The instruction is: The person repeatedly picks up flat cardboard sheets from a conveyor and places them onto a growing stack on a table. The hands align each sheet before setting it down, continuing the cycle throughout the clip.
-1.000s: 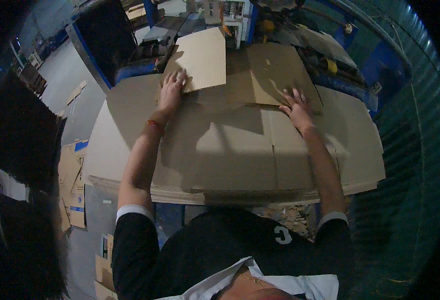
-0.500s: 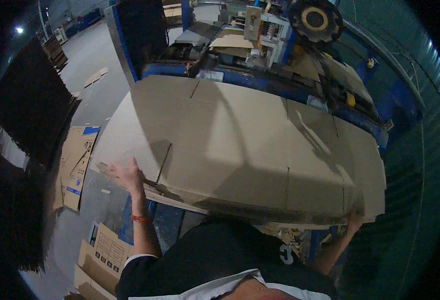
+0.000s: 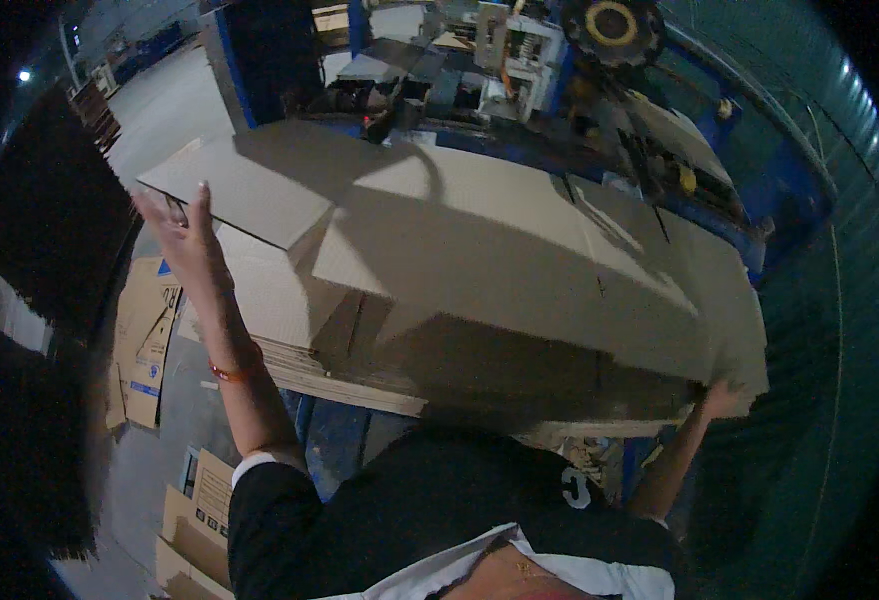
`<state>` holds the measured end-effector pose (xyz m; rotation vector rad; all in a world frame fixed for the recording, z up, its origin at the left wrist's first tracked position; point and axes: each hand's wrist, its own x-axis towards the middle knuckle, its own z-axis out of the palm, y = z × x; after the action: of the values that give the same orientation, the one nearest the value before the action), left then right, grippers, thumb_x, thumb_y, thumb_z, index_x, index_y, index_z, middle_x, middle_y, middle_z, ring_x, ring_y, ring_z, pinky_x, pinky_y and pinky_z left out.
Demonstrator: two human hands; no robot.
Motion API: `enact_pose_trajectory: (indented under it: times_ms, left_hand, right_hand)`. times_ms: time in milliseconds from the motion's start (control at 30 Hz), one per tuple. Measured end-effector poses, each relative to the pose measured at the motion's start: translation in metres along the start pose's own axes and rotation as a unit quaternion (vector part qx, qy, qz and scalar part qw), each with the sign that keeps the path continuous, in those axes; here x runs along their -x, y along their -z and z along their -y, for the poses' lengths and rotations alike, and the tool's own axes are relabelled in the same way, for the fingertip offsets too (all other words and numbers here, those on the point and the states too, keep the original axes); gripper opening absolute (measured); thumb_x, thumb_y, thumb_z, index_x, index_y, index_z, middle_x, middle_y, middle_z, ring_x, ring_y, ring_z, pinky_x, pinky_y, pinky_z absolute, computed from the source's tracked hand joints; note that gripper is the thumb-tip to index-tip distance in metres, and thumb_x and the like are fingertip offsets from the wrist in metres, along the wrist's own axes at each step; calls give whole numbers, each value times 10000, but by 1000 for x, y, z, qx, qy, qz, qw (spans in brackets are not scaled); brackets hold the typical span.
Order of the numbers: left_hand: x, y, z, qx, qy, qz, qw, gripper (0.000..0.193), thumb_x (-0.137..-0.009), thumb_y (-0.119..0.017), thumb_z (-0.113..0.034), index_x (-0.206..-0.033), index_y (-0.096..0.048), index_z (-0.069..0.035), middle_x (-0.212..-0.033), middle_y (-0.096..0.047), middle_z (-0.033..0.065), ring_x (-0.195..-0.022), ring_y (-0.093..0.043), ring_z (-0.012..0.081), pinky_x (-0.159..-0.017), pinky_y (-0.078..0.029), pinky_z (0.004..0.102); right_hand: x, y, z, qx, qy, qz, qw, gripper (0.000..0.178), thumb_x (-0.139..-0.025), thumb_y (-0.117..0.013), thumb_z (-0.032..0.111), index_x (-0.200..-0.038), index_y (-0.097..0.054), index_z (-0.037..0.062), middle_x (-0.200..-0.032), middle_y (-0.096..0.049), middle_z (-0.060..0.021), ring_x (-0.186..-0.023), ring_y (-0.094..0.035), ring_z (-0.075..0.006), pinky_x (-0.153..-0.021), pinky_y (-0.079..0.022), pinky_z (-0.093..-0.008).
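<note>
A large slotted brown cardboard sheet [image 3: 520, 225] is raised at its left end above a stack of similar sheets [image 3: 270, 355]. My left hand [image 3: 188, 240] holds the near edge of its raised left flap, thumb up at the edge and the fingers partly behind it. The sheet bends along its slots, and its far edge lies close to the blue machine. At the near right corner, my right hand [image 3: 722, 400] grips the sheet's edge; its fingers are mostly hidden and a little blurred.
Beyond the stack stands a blue machine frame [image 3: 460, 130] with a dark round wheel [image 3: 612, 28]. Dark stacks [image 3: 55, 200] rise at the left. Printed cardboard pieces [image 3: 145, 345] lie on the grey floor. A green corrugated wall [image 3: 810, 330] runs along the right.
The top sheet's left end has come up off the stack and shifted away from me. My left hand has moved up and left with it. My right hand has risen slightly at the right corner.
</note>
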<state>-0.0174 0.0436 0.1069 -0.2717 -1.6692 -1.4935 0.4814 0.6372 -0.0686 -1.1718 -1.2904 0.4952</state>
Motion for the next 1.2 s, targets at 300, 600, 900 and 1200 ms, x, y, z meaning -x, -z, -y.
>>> enact_pose_trajectory:
  times_ms: [300,600,900,1200]
  left_hand:
    - [51,45,64,215,410,82,883,340,-774,-620,-154,-1056,-543,20,-997,-562,105,-913,-564,208,-835,-455,357]
    - [139,20,-19,-95,-206,589,776,561,-712,-561,52,-1249,-515,-105,-1348,-428,144,-1246,-409,317,-1032,-325,415]
    - [126,-20,-5,-153,-299,652,680,493,-816,-456,-88,-1303,-448,-164,-1369,-386,139,-1265,-365,317,-1062,-278,445]
    - [104,-136,47,-107,-299,566,760,571,-805,-543,-119,-1350,-373,-135,-1356,-392,141,-1268,-350,307,-1061,-282,421]
  right_hand:
    - [15,38,124,-248,43,126,960,447,-863,-568,283,-1204,-507,1,-1164,-542,-134,-997,-548,-249,-857,-451,-365]
    - [186,40,165,169,404,434,787,426,-744,-537,-31,-1134,-608,126,-1150,-575,-124,-1099,-529,-338,-979,-384,-449]
    - [144,-17,155,62,303,571,761,380,-795,-580,46,-1169,-582,115,-1310,-451,-121,-1247,-380,-317,-1022,-347,-403]
    - [81,-153,157,177,411,549,706,394,-827,-592,178,-1218,-554,157,-1386,-391,-67,-1292,-318,-293,-1063,-272,-401]
